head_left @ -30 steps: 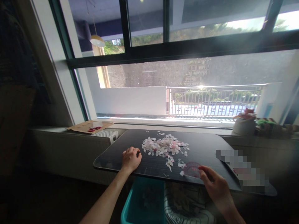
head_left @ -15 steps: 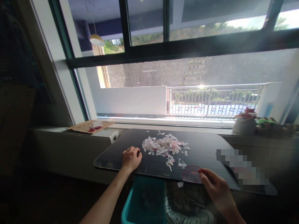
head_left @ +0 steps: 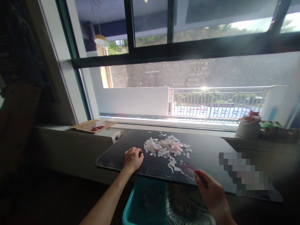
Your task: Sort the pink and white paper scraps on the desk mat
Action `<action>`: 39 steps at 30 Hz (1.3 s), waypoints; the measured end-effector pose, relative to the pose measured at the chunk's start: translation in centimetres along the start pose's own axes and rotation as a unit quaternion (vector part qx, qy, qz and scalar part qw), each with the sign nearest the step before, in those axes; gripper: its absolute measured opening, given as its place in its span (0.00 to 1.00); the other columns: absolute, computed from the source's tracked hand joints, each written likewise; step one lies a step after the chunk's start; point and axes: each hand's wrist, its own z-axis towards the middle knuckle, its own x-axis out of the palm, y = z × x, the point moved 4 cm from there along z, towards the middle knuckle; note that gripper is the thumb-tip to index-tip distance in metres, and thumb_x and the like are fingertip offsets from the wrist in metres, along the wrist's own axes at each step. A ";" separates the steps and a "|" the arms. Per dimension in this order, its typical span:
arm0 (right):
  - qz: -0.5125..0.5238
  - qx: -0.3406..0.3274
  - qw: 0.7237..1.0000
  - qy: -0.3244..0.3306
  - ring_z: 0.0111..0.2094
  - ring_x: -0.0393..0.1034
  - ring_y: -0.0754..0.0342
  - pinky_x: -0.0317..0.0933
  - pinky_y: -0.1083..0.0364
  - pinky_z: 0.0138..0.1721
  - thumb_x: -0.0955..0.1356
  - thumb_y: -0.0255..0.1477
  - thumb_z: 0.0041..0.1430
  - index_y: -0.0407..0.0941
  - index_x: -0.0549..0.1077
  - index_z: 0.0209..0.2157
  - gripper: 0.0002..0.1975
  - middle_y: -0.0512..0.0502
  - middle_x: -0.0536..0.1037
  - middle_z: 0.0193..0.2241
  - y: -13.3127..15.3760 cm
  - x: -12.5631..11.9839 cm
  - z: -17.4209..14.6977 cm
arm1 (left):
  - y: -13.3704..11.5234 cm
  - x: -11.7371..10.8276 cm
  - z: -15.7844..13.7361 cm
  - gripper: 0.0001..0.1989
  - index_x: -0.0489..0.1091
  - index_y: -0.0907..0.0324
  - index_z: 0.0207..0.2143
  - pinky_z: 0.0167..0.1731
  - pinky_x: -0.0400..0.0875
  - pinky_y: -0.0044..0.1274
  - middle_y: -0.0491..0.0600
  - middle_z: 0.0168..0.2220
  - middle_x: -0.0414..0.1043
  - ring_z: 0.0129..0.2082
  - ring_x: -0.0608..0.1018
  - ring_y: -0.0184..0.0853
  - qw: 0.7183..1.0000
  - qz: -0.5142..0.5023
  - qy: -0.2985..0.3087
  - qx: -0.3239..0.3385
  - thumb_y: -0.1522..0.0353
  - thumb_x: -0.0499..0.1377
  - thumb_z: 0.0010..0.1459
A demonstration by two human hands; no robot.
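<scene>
My right hand (head_left: pixel 211 190) pinches a see-through reddish protractor (head_left: pixel 188 168) by its right end. The protractor is held low over the front of the dark table (head_left: pixel 206 150), and its far end is at a few white paper scraps (head_left: pixel 177 169). Behind it lies a loose heap of small torn paper pieces (head_left: pixel 165 146), white with some pink. To the left of the heap, my left hand (head_left: pixel 133 160) rests on the tabletop with its fingers curled in. Nothing shows in that hand.
Below the table's front edge stands a teal bin (head_left: pixel 127 206), beside a patterned seat (head_left: pixel 185 206). Red-handled scissors (head_left: pixel 97 128) lie on brown paper (head_left: pixel 82 126) on the sill. A white pot (head_left: pixel 247 128) stands at the right. Something blurred out (head_left: pixel 246 175) covers the table's right end.
My right hand has moved left with the protractor, which now tilts and reaches the stray scraps. A scrap seen at the table's front edge is gone from there. My left hand stays put.
</scene>
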 end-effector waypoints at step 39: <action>-0.001 -0.196 0.980 -0.030 0.21 0.73 0.59 0.64 0.63 0.25 0.60 0.37 0.62 0.46 0.75 0.29 0.16 0.49 0.79 0.24 5.3 3.3 -3.6 | 0.0 0.3 -0.3 0.09 0.71 0.57 0.35 0.46 0.59 0.32 0.51 0.38 0.70 0.41 0.70 0.39 1.000 -0.017 -0.012 0.000 0.66 0.53 0.54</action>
